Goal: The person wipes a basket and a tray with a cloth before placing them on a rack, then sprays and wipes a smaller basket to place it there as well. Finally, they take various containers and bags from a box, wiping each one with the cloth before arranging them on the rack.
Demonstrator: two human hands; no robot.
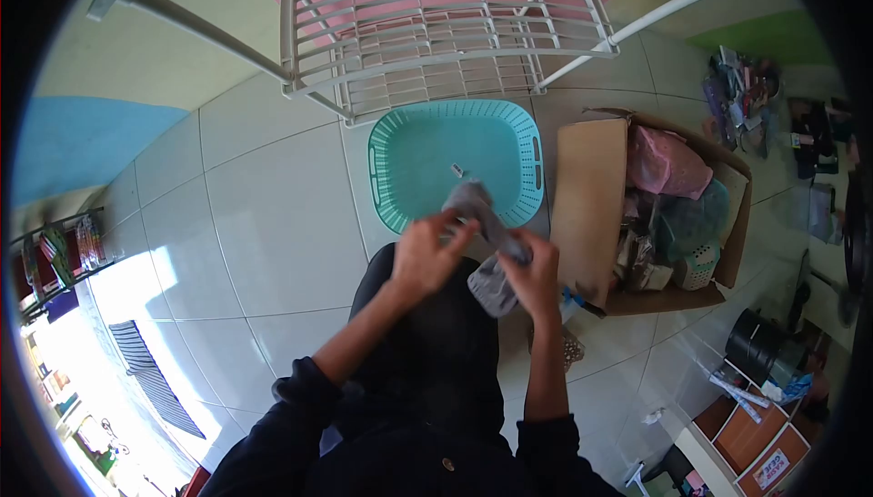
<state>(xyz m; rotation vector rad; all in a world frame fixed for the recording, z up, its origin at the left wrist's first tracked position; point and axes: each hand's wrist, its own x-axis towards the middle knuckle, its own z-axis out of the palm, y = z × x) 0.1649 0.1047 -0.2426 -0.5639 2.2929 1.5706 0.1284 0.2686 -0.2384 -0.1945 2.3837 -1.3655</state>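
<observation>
A grey cloth piece that looks like a sock (492,290) hangs between my two hands over my lap. My left hand (429,256) has its fingers closed on the upper part, slightly blurred by motion. Lower down on the cloth, my right hand (535,271) grips it between thumb and fingers. Just beyond my hands a turquoise plastic basket (423,138) rests on the tiled floor. The upper end of the cloth overlaps the near part of the basket in view. A small whitish item (457,170) shows inside the basket, too small to name.
A white slatted rack (446,51) stands behind the basket. To the right, an open cardboard box (591,206) holds a pink bundle (668,162) and plastic containers. Assorted items line the far right. A striped mat (155,377) lies at the left.
</observation>
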